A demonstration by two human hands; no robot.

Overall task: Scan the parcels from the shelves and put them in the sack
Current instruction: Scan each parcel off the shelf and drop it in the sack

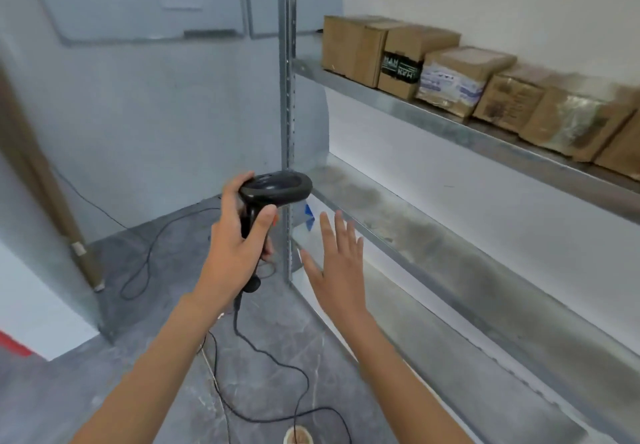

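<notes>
Left hand (239,236) clamped round handle of black scanner (275,190), head pointing right toward shelf post (288,125). Scanner cable (277,360) trailing down across grey floor (156,357). Right hand (334,263) empty, fingers straight and spread, palm down, hovering by front edge of lower shelf (398,215). Parcels (446,78), brown cartons, some taped, lined in a row on upper shelf (485,142), well apart from both hands. Sack not visible.

Black tape (401,67) on the second cardboard box (415,56) reads, unclearly, "MAN".
</notes>
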